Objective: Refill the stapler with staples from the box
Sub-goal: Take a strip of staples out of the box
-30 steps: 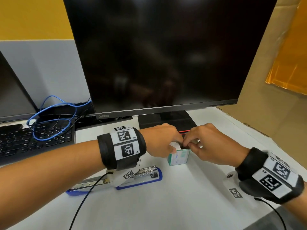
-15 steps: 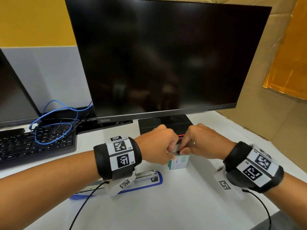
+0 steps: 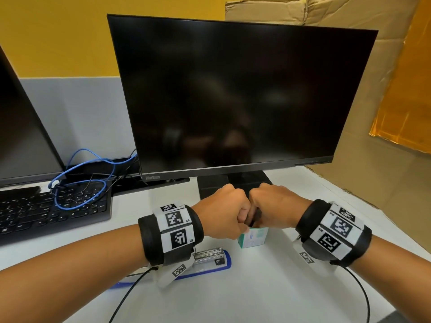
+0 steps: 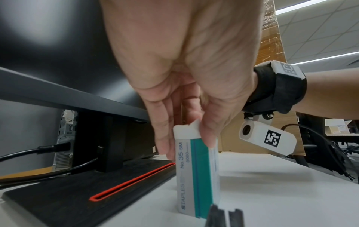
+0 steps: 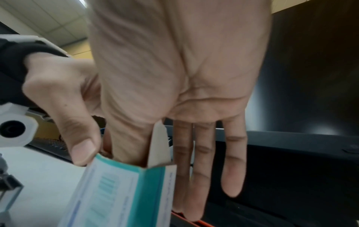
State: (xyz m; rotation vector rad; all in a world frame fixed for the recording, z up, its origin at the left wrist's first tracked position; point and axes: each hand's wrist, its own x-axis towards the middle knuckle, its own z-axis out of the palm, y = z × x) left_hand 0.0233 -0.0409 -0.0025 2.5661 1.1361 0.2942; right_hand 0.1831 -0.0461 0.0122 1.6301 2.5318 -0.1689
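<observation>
White desk fills my view. Nearest, under my left wrist, the stapler lies opened flat. Just ahead my left hand pinches the upright staple box at its top, thumb on one side, fingers on the other. My right hand meets it there, thumb dipped into the box's open mouth, other fingers straight down behind it. Beyond the knuckles stands a dark monitor; a keyboard lies far left.

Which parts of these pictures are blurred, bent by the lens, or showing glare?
Head view: the monitor edges bow from the wide lens, and faint reflections show on its dark screen. Left wrist view: the staple box print is readable but soft. Right wrist view: the box and right hand are smeared.
</observation>
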